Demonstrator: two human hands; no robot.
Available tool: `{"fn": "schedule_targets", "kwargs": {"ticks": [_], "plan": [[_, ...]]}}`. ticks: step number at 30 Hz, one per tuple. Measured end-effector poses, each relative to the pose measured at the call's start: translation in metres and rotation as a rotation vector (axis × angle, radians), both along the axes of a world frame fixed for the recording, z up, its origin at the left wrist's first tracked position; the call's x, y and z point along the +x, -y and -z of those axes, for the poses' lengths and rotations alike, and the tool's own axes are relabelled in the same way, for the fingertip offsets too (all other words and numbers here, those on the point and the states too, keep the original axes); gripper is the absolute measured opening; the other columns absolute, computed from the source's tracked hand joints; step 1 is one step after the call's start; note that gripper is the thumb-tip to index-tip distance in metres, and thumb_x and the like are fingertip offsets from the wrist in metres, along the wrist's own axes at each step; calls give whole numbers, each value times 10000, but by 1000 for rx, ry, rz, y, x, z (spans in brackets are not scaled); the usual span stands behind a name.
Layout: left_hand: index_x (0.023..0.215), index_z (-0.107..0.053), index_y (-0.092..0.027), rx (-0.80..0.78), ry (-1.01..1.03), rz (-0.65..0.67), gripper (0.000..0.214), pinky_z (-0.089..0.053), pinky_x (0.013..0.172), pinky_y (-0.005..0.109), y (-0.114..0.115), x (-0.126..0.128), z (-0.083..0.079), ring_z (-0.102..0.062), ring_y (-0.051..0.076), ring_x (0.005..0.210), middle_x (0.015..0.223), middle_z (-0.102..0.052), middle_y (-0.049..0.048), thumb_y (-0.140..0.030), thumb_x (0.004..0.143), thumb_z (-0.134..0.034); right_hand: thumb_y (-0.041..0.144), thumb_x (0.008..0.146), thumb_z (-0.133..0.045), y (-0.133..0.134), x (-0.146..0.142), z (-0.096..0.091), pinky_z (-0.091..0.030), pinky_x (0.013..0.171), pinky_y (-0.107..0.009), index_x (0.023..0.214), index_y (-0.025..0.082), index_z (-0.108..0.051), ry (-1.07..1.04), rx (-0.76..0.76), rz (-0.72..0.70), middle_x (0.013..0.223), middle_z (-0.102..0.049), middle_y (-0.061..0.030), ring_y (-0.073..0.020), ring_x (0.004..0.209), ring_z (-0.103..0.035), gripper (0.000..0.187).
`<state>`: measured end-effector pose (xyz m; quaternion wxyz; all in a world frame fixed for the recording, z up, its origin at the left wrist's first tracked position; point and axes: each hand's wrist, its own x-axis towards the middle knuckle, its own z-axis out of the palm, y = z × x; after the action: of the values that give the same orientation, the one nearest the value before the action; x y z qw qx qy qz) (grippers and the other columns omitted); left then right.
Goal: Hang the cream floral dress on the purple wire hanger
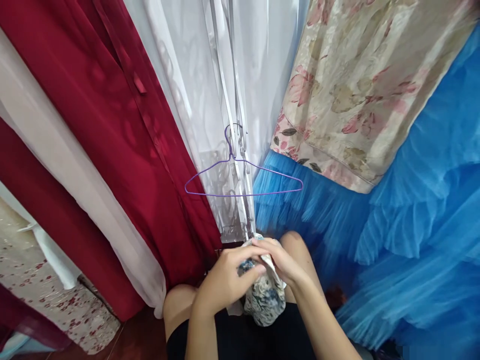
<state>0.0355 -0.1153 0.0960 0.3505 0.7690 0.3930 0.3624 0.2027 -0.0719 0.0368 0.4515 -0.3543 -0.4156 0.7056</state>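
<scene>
The bunched cloth point(264, 301) is patterned cream and blue, the hanger point(231, 158) purple, the tulle point(401, 225) bright blue.

We look from one camera on the wearer's head, facing forward and down, close over the lap point(234, 340), past its far edge to hanging cloth point(123, 150).

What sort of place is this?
Likely a garment storage space or dress shop, though I can't tell which: long crimson fabric, ruffled bright-blue tulle and a thin purple clothes hanger hang close by.
</scene>
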Motion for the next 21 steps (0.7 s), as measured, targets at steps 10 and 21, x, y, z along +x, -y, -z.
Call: {"fn": "schedule_targets", "kwargs": {"ticks": [10, 21], "plan": [[817, -664, -128, -365, -101, 330, 414, -397, 610, 234, -43, -32, 38, -504, 139, 696, 734, -574, -6, -520, 762, -783, 277, 794, -637, -13, 59, -59, -241, 469, -228, 636, 155, -552, 502, 436, -529, 560, -442, 48, -77, 508, -334, 216], [676, -547, -160, 0, -349, -53, 341, -289, 578, 243, -41, -78, 4, -389, 120, 650, 672, -442, -22, -403, 908, -604, 218, 672, -658, -90, 139, -87, -440, 689, -306, 720, 220, -720, 673, 862, 579, 745, -694, -34, -203, 720, -589, 78]]}}
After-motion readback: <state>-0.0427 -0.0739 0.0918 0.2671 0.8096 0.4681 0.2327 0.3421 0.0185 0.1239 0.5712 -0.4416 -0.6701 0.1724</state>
